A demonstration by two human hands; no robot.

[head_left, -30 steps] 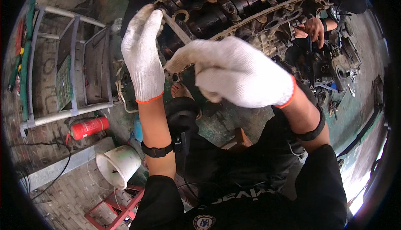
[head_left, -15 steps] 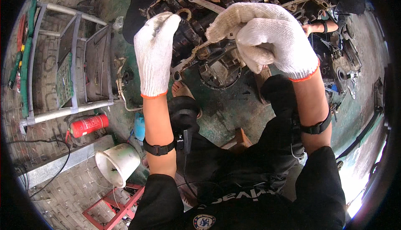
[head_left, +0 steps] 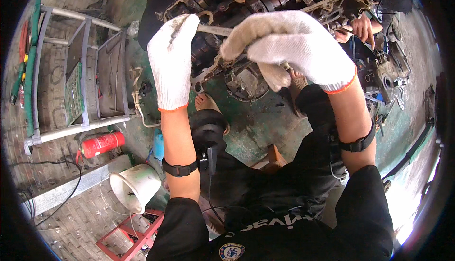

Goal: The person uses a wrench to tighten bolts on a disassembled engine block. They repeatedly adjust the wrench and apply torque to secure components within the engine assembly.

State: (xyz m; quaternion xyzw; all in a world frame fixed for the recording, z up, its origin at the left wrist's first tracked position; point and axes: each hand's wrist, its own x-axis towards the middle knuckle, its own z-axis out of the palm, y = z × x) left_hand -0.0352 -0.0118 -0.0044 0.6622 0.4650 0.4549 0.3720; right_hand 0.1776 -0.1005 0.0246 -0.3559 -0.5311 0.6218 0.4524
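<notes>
green workshop floor (head_left: 249, 130) underlies an engine (head_left: 279, 0); over it, a metal wrench (head_left: 213, 30) runs from the gloved left grip (head_left: 171, 62), pinched narrow on one end, to the right grip (head_left: 303, 48), curled, its hold indeterminable.

Mechanical workshop: loose grey metal machine parts (head_left: 389, 81) are lying right of an open, oil-blackened metal engine (head_left: 279, 0); a red cylindrical fire extinguisher (head_left: 103, 144) is lying to its lower left.

The gloved left hand (head_left: 170, 64) stands at eleven o'clock, fingers (head_left: 189, 24) pointing toward twelve; its forearm (head_left: 177, 140) rises from seven. The gloved right hand (head_left: 301, 48) sits at one o'clock, fingers loosely curled toward nine; grip unconfirmed.
</notes>
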